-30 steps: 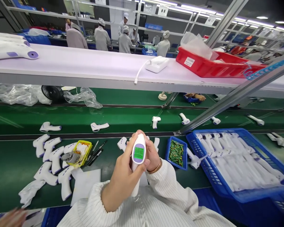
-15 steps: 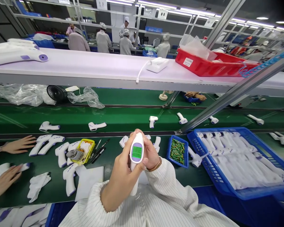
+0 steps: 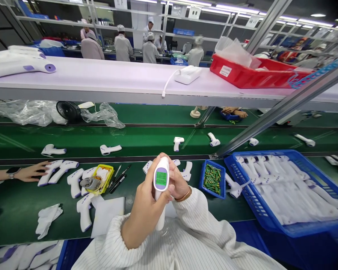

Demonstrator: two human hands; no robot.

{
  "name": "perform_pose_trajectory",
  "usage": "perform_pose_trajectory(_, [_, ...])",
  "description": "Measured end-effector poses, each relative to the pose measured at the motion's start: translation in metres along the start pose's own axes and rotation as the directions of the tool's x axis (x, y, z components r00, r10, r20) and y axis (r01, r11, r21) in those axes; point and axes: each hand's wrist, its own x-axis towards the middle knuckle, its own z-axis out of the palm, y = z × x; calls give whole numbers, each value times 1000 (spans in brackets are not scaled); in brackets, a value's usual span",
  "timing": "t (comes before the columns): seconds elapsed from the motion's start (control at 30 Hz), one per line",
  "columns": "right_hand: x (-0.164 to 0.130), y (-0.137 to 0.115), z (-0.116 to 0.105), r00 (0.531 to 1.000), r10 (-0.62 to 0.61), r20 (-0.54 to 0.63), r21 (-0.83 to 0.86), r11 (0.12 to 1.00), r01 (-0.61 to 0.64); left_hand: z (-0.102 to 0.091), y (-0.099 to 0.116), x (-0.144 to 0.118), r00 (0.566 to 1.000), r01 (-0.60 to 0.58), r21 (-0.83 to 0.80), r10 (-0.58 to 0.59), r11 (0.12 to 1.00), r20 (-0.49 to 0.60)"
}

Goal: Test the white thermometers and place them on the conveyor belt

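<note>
A white infrared thermometer [image 3: 161, 178] with a lit green screen full of dark text is upright in front of me, screen facing up at me. My left hand [image 3: 143, 202] is wrapped around its handle. My right hand [image 3: 180, 183] grips the head from the right side, fingers closed against it. Both sets of fingertips are partly hidden behind the thermometer. Behind my hands, more white thermometers [image 3: 187, 171] lie on the green bench. To the right of my hands is a small blue tray of green batteries [image 3: 222, 183].
A blue basket [image 3: 273, 219] of bagged thermometers stands at right. On the left are a yellow basket [image 3: 110, 176], pens [image 3: 117, 183], a white pad [image 3: 108, 217] and a co-worker's hand [image 3: 35, 172]. A green belt [image 3: 146, 140] runs beneath a shelf [image 3: 107, 77] and metal post [image 3: 259, 116].
Thermometers on the belt have shifted left. The co-worker's upper hand has moved right onto a thermometer; their lower hand has left the view, and the thermometer under it has slid to the left edge.
</note>
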Motion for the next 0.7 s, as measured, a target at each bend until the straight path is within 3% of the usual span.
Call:
perform_pose_trajectory(0.1, [1,1,-1,998,-35,51,35,999,33,0,-3,1,1000,-19,12,19,1000,-16])
perform_pose_trajectory(0.23, [4,-3,1,998,-68,-9,51,996,68,0,-4,4,997,-67,66,69,996,-37])
perform_pose_trajectory(0.37, [10,-5,3,986,-110,-123,33,993,115,1,-10,10,951,-172,306,239,936,-196])
perform_pose_trajectory(0.43, [12,-2,4,967,-184,-174,-63,982,176,2,-15,15,929,-178,309,263,934,-259])
perform_pose_trajectory(0.5, [12,2,6,944,-283,-169,-224,944,243,1,-22,22,924,-160,156,204,975,-325])
perform_pose_trajectory(0.57, [9,6,8,925,-369,-94,-456,842,289,-3,-27,31,920,-134,-172,58,976,-386])
perform_pose_trajectory(0.6, [8,8,9,917,-398,-23,-583,751,311,-6,-29,37,915,-110,-405,-66,908,-398])
perform_pose_trajectory(0.63, [7,9,9,909,-410,73,-685,642,344,-10,-30,42,902,-79,-633,-215,770,-374])
perform_pose_trajectory(0.7, [6,13,10,884,-363,294,-756,478,447,-19,-31,51,852,-11,-916,-476,401,-219])
